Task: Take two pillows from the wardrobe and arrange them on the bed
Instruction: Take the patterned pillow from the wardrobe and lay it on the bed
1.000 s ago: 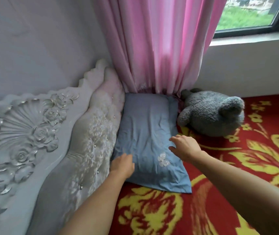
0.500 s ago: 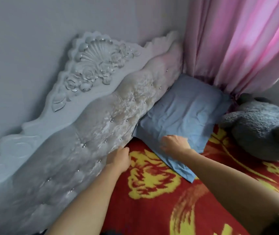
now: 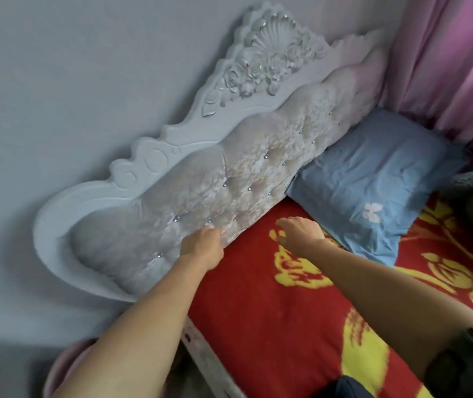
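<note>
1 blue pillow (image 3: 373, 185) against tufted headboard (image 3: 201, 196), left hand (image 3: 202, 248) and right hand (image 3: 298, 229) loosely curled, empty, over red blanket (image 3: 258, 297)

Soft daylight, motion blur, wide-angle tilt

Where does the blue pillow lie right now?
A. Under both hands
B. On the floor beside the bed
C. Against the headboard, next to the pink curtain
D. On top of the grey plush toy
C: the blue pillow sits on the red blanket, touching the headboard beside the pink curtain; both hands are off it.
</note>
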{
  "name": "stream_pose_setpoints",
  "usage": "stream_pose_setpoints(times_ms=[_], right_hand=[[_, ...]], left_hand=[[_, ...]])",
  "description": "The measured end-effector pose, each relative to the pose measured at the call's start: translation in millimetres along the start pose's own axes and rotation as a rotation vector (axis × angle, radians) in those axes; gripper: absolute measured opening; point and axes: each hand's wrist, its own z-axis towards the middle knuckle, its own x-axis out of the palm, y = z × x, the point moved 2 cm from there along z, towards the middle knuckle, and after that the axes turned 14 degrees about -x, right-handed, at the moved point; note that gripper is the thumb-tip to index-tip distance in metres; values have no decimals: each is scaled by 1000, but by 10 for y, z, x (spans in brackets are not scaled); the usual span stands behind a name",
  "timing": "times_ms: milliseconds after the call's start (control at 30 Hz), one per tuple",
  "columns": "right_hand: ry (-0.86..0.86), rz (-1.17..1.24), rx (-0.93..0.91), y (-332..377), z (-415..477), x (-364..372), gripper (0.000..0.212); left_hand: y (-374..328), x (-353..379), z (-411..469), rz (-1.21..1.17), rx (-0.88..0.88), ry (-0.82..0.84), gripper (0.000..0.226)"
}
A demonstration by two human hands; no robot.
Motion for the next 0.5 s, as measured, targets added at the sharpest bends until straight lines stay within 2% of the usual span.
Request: stream_pose_setpoints(times_ms=[200,367,500], right_hand=[[-63,-27,-10,1179,-292,151,37],[-45,-27,-50,1785,-658,32,38],[-12,-40,-95,2014,-966,-31,40]], left_hand=[[1121,-161,-711,14,-19,-92,27],[1538,-260,-1222,77,-56,-33,23],[1691,-311,-1616,30,-108,-15,20]])
